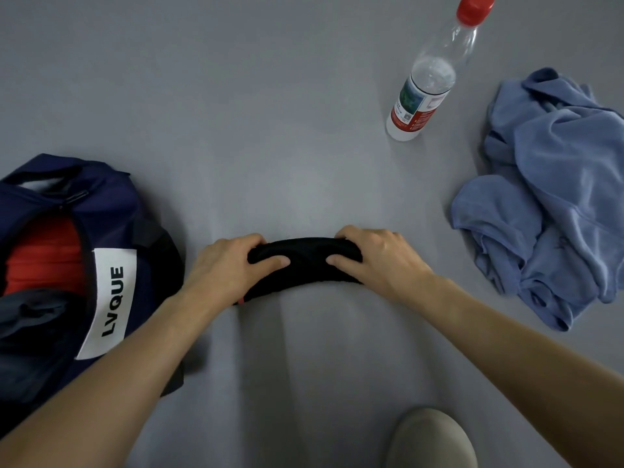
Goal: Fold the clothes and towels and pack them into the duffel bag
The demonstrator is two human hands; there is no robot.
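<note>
One camera sits on the person's head and looks forward and down at the grey surface [304, 96]. It is close: the left hand [226, 265] and right hand [381, 258] show in the middle of the view, arms reaching in from the bottom edge.

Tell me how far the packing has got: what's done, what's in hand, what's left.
Done: a red item and a dark item lie inside the open duffel bag. In hand: the left hand and right hand grip a black garment, folded into a compact bundle on the grey surface. Left: that bundle is not yet in the bag, and the blue garment lies crumpled, unfolded, to the right.
</note>
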